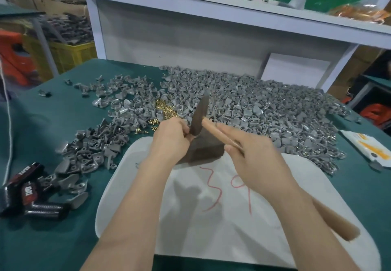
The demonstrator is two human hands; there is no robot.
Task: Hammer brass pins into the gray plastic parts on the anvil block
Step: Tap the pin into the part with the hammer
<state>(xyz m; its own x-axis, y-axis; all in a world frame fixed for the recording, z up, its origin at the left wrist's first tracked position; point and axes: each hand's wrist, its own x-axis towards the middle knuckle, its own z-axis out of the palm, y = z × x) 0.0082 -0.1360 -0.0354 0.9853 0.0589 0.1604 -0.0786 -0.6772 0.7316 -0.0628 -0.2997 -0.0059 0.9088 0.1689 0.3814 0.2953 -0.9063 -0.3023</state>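
A dark anvil block (pixel 204 147) stands on a white board (pixel 222 213) with red marks. My left hand (pixel 170 136) sits at the block's left top edge, fingers curled and pinching something small that I cannot make out. My right hand (pixel 254 156) grips the wooden handle of a hammer (pixel 200 117), whose dark, motion-blurred head is raised just above the block beside my left fingers. The handle's butt end (pixel 338 224) sticks out past my right wrist. A small heap of brass pins (pixel 164 109) lies behind my left hand. Gray plastic parts (pixel 254 105) cover the table behind the block.
More gray parts (pixel 95 144) are piled at the left on the green table (pixel 42 112). Black packets (pixel 27 192) lie at the near left, a white and orange packet (pixel 368 146) at the right. A white shelf (pixel 211 17) rises behind, yellow crates (pixel 69 53) at far left.
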